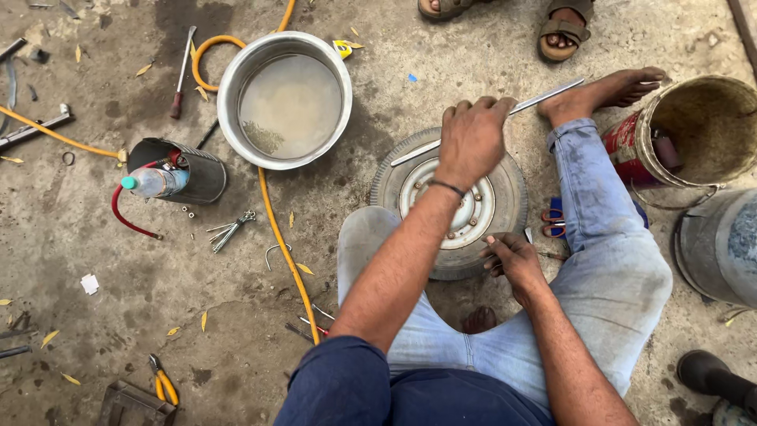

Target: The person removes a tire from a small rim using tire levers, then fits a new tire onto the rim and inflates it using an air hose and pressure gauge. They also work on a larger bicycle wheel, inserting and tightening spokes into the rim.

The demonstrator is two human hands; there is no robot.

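Left hand (471,140) gripping long metal bar (544,96) lying diagonally across small wheel (449,201); right hand (511,259) pinching wheel's near rim.

Dark navy short sleeves cover both upper arms at bottom centre of frame. Thin dark cord bracelet (447,187) on left wrist, mid-frame. Faded light-blue denim jeans (607,268), smudged with grime, cuffs rolled above bare feet at upper right.

The long flat bare-metal bar (489,118) gleams smooth. At six o'clock from it, the small ribbed black rubber tyre (449,201) looks matt, its grey-white painted metal rim (465,213) scuffed. At nine o'clock, the round aluminium basin (284,99) shines dully.
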